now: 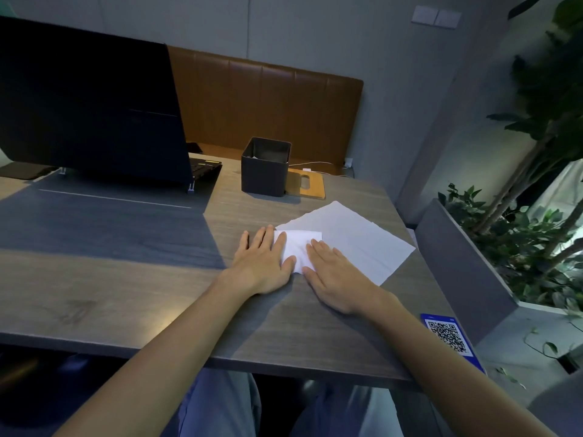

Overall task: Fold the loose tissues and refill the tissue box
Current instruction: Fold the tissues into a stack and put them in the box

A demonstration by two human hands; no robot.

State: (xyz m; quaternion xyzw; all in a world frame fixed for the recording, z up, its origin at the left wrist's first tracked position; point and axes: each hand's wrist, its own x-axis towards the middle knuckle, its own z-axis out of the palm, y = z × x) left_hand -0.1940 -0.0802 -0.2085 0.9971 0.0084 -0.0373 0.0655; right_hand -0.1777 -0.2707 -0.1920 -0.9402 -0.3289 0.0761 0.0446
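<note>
Folded white paper tissue [299,246] lies pinned under both hands on the grey-brown wood-grain tabletop [126,279]. The left hand [262,263] rests flat, fingers straight and spread, over its left edge. The right hand [334,279] lies flat on its right part, fingers straight. Neither grips; the flat palms are likely pressing the crease sharp.

Just beyond and right of the right hand, loose unfolded white tissue sheets [356,238] lie spread, probably awaiting folding. Farther beyond the hands stands a black square tissue box [265,175], open on top. A flat wooden slotted lid [310,184] lies beside it, presumably off for refilling.

Left of the left hand sits a dark open laptop [88,115]. Behind is a brown leather bench back [268,105]; to the right are leafy green plants [536,216].
</note>
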